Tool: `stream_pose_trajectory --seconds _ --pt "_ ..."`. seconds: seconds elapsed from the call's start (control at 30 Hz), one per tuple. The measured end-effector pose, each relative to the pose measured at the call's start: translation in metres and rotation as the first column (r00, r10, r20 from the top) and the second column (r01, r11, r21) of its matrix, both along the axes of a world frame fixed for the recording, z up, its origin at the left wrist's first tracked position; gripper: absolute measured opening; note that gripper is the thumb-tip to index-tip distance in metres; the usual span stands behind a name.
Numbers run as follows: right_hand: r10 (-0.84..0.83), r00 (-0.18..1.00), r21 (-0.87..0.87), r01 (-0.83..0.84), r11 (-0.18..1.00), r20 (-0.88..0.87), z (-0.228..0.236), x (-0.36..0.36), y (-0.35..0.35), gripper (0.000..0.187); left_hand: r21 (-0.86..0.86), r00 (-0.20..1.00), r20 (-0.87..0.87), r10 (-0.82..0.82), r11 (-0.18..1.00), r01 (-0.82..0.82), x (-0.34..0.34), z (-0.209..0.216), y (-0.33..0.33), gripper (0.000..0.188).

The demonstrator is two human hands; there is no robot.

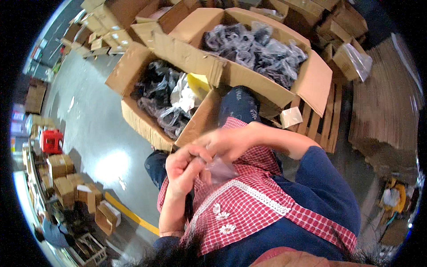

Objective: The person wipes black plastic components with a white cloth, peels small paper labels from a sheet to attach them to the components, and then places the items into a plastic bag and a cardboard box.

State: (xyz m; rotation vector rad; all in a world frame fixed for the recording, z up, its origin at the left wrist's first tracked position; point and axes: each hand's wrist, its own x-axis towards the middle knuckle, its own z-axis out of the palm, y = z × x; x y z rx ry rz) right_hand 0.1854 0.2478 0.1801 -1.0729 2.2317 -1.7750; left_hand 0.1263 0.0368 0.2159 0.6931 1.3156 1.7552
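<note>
Both of my hands meet over my lap, just in front of the smaller open carton [147, 127]. Between the thumb and fingers of my left hand [181, 167] a small clear plastic bag [221, 171] is pinched. My right hand [229, 143] is curled at the bag's upper edge, slightly blurred, with its fingertips partly hidden beside the left hand. What the bag holds, if anything, cannot be made out. Inside the smaller carton lie dark items in clear bags [164, 84], a white plastic bag [182, 94] and a yellow piece [199, 84].
Behind it, a larger open carton [262, 73] full of bagged dark items [253, 49] rests near a wooden pallet [327, 120]. Flattened cardboard [384, 102] is stacked at right. More boxes [78, 189], a red plastic object [51, 141] and a person [55, 233] are at left.
</note>
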Motion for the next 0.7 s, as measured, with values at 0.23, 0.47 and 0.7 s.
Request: stream_pose_trajectory --seconds 0.23,0.47,0.7 --pt "-0.312 0.924 0.318 0.371 0.872 -0.222 -0.016 0.013 0.001 0.029 0.007 0.975 0.163 0.154 0.988 -0.157 -0.015 -0.013 -0.005 0.013" --pt "-0.786 0.536 0.32 0.836 0.445 -0.307 -0.014 0.028 0.128 0.02 -0.331 0.949 -0.027 0.315 0.893 -0.306 -0.031 -0.035 -0.003 0.02" --pt "-0.894 -0.033 0.437 0.864 -0.25 -0.446 -0.01 0.084 0.29 0.032 -0.458 0.946 0.053 0.319 0.85 -0.261 -0.046 -0.093 -0.055 0.019"
